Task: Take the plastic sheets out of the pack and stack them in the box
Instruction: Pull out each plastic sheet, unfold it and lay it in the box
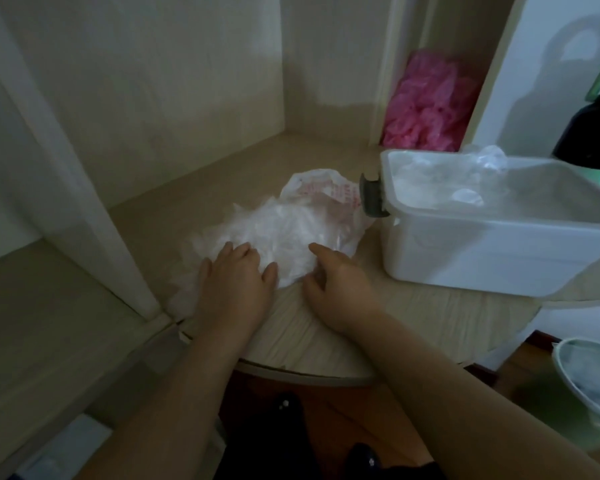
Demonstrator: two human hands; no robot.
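In the corner of a dim alcove lined with pale wood panels, a light wood-grain tabletop with a rounded front edge stands over a reddish-brown wooden floor. Near the middle of it lies a loose heap of thin clear plastic sheets, and just behind them, touching the heap, is the crumpled white pack with red print, its mouth gaping open. To the right, close beside the pack, stands the translucent white box, lidless, with a grey latch hanging at its near left corner. A few crumpled clear sheets already lie inside it, and one bit of plastic pokes up over the far rim. The left hand lies flat on the near left part of the heap, its grip spread and the fingers straight, pressing down. The right hand sits at the heap's near right edge with the index finger stretched out and the others curled under; I cannot tell whether that grip pinches a sheet. Behind the box, a narrow niche holds a wad of pink plastic bags. A dark bottle is cut off at the right edge, and a lined bin shows only partly in the lower right corner, its contents blurred.
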